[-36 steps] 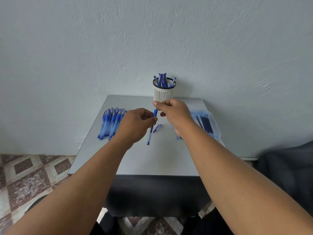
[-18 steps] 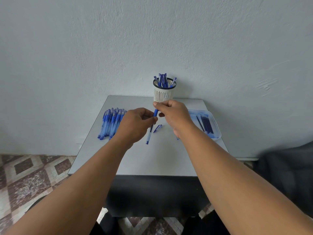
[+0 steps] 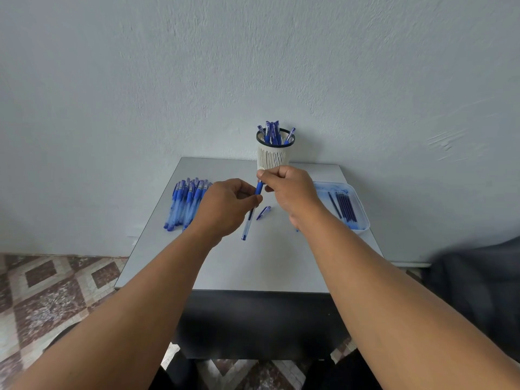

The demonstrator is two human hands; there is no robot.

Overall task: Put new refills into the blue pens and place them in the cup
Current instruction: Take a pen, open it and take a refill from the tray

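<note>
A blue pen (image 3: 249,220) is held nearly upright above the grey table (image 3: 253,263). My left hand (image 3: 225,206) grips its clear barrel in the middle, and my right hand (image 3: 289,190) pinches its blue upper end. A loose blue pen cap (image 3: 263,213) lies on the table just right of the pen. A white slotted cup (image 3: 272,156) with several blue pens stands at the table's back edge, right behind my right hand. A pile of several blue pens (image 3: 184,205) lies at the left.
A clear plastic tray (image 3: 358,204) with several dark blue refills sits at the table's right edge. A pale wall rises directly behind the table. Patterned floor tiles lie to the left, and a dark cloth shape is at the far right.
Both hands stay on the pen in nearly the same place; my right hand has shifted slightly at the pen's top end.
</note>
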